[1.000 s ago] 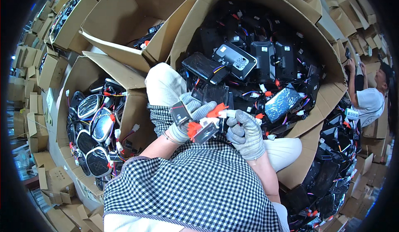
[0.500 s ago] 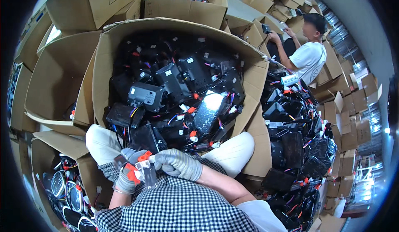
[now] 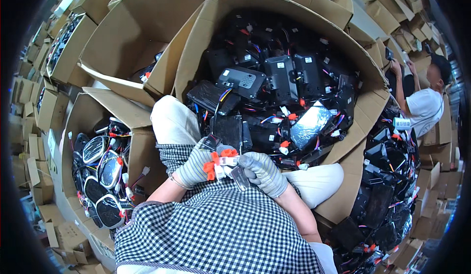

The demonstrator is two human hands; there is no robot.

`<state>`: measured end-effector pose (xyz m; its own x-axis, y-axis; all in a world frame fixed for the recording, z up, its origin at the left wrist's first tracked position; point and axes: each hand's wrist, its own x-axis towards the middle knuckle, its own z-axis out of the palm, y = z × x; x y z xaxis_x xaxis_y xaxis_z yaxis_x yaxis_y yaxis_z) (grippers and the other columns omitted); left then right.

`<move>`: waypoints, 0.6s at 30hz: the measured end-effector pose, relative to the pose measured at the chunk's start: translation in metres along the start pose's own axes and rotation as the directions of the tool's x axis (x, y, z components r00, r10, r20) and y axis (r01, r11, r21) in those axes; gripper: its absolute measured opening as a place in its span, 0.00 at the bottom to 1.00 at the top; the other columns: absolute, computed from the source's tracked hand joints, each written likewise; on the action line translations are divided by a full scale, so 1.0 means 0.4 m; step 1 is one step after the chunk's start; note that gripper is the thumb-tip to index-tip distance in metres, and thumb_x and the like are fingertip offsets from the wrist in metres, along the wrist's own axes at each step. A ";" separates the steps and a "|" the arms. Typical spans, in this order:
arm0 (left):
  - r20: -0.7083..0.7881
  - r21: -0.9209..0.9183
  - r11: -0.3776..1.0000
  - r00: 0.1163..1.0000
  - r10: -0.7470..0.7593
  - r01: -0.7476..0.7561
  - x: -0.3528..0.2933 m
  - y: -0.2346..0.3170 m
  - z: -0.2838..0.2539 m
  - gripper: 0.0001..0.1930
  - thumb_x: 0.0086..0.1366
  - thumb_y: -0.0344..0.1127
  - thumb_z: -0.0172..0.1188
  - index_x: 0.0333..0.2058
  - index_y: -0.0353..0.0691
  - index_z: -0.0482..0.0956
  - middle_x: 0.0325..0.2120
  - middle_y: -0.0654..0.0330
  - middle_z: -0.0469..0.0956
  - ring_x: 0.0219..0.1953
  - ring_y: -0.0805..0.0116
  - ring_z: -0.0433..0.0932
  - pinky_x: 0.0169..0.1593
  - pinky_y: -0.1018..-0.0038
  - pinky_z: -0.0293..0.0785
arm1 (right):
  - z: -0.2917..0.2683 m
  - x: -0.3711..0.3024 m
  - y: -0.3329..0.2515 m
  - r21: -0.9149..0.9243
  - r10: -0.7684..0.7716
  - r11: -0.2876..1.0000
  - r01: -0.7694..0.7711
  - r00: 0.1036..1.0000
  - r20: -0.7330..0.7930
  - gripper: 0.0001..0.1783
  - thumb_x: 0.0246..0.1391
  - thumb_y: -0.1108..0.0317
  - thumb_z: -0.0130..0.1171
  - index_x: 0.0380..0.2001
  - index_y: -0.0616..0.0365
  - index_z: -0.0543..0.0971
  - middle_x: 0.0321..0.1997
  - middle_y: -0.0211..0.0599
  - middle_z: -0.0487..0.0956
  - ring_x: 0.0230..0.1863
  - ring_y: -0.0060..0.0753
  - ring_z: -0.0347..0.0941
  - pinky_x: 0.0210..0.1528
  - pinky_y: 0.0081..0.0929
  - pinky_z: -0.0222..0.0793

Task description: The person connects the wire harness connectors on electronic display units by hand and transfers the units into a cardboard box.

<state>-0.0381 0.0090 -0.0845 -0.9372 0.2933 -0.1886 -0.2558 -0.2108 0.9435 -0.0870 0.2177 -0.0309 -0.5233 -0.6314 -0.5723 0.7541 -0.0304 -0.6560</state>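
Observation:
My left hand (image 3: 194, 167), in a striped grey glove, is closed around a bunch of red and white plug connectors (image 3: 216, 166) above my lap. A small dark block (image 3: 211, 142) juts out above its fingers. My right hand (image 3: 265, 174), gloved too, meets the bunch from the other side with its fingers bent together at the white plugs. Whatever its fingertips pinch is hidden. From the bunch, between the hands, hangs a clear, dark-tinted piece (image 3: 240, 179). Just beyond lie black display-like units (image 3: 243, 81) with coloured wires, heaped in a big carton (image 3: 360, 114).
To the left, a carton (image 3: 140, 151) holds white-rimmed oval units (image 3: 109, 168); behind it stands another carton (image 3: 115, 41) with a few parts. More black units (image 3: 378, 195) are piled at the right. A co-worker (image 3: 424, 104) sits at the far right, holding a small dark device.
The view has swung left, so the scene sits farther right, with more of the left cartons showing. My right hand's fingers have shifted on the plugs; my left hand keeps its hold.

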 end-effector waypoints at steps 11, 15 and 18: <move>-0.033 -0.273 0.962 0.999 0.003 -0.012 -0.015 0.023 0.010 0.18 0.61 0.23 0.52 0.51 0.28 0.67 0.43 0.50 0.76 0.44 0.62 0.77 0.49 0.71 0.75 | -0.135 0.243 -0.028 -0.165 -0.582 0.814 0.558 0.779 -0.236 0.28 0.56 0.54 0.53 0.54 0.60 0.65 0.45 0.32 0.72 0.42 0.21 0.68 0.43 0.20 0.64; 0.113 0.506 0.841 0.981 0.158 -0.194 -0.011 0.056 0.008 0.17 0.60 0.23 0.53 0.49 0.29 0.70 0.44 0.53 0.76 0.46 0.64 0.77 0.46 0.71 0.77 | -0.022 0.313 -0.169 -0.172 -0.793 0.586 0.792 0.604 0.080 0.30 0.56 0.56 0.54 0.58 0.59 0.64 0.55 0.34 0.69 0.54 0.26 0.65 0.56 0.26 0.59; 0.009 0.177 0.977 0.993 0.120 -0.120 -0.013 0.066 0.023 0.16 0.61 0.30 0.53 0.48 0.35 0.72 0.42 0.58 0.76 0.43 0.66 0.76 0.45 0.73 0.73 | 0.070 0.245 -0.159 -0.350 -0.660 0.567 0.746 0.665 0.348 0.24 0.57 0.55 0.53 0.49 0.62 0.73 0.52 0.38 0.73 0.56 0.31 0.66 0.59 0.28 0.58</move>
<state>-0.0377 0.0105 -0.0563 -0.9590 0.2744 -0.0712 -0.0955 -0.0763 0.9925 -0.1751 0.1361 -0.0315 -0.7079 -0.6699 0.2239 -0.1019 -0.2167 -0.9709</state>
